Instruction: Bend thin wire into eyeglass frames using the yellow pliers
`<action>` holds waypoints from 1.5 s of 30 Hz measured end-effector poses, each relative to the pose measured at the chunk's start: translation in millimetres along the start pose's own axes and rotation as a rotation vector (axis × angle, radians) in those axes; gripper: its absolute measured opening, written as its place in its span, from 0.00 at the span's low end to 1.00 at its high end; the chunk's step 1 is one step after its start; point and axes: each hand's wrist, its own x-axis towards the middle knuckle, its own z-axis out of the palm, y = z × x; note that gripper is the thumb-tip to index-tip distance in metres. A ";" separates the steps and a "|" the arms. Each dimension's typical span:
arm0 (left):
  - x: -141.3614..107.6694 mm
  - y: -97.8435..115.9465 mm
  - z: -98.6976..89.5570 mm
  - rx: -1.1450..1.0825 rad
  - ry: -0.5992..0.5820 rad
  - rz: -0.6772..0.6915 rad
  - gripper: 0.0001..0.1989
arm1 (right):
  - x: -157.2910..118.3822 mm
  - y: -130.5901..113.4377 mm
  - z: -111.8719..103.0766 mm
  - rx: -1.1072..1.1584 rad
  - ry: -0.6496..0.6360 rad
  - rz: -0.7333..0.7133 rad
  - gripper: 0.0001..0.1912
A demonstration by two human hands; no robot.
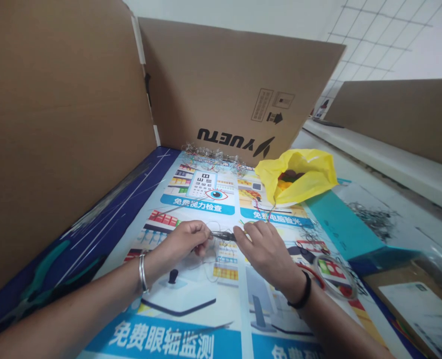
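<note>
My left hand [191,238], with a silver bangle at its wrist, is pinched at the left tip of a slim dark tool, likely pliers [225,235]. What its fingertips hold there is too small to name. From the right, my right hand [261,247], with a black band at the wrist, has its fingers wrapped round the dark end of that tool. Thin wire [207,271] loops down below my left fingers. Both hands are over the printed poster [168,294] on the table.
A yellow bag [314,172] lies open behind my right hand. Tangled wire pieces [215,157] lie by the cardboard wall [221,89]. Teal-handled pliers [43,271] rest at the left. A round clear container [335,276] and a cardboard box [415,299] are at the right.
</note>
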 end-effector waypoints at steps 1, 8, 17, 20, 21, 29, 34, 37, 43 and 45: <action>-0.2 0.4 0.5 -0.002 0.004 -0.001 0.10 | 0.2 0.0 0.0 0.002 -0.002 0.000 0.11; -1.1 -0.7 1.4 0.003 0.012 0.013 0.09 | 0.0 0.2 0.4 -0.020 -0.023 -0.004 0.11; 0.8 -1.8 1.9 0.028 0.021 0.013 0.08 | 0.2 0.9 4.5 0.023 -0.028 0.019 0.08; 0.4 -0.3 3.6 0.022 0.043 0.011 0.08 | 1.7 -0.3 4.4 0.035 -0.013 0.036 0.07; 0.2 0.2 4.3 0.017 0.050 0.009 0.08 | 2.3 -0.9 4.2 0.042 -0.005 0.042 0.06; -1.4 3.0 8.5 -0.005 0.092 -0.001 0.09 | 3.7 -4.3 2.8 0.047 -0.030 0.082 0.06; -1.0 1.7 9.8 0.034 0.122 -0.012 0.07 | 4.0 -5.5 1.4 0.050 -0.030 0.091 0.04; -0.6 0.4 9.9 0.052 0.126 0.001 0.06 | 4.4 -5.4 0.9 0.071 -0.021 0.097 0.04; 0.1 -1.9 9.3 0.050 0.113 0.000 0.05 | 3.8 -4.5 1.8 0.127 -0.009 0.095 0.06; 0.2 -2.2 9.4 0.048 0.107 -0.001 0.05 | 3.4 -4.2 2.0 0.149 -0.009 0.100 0.06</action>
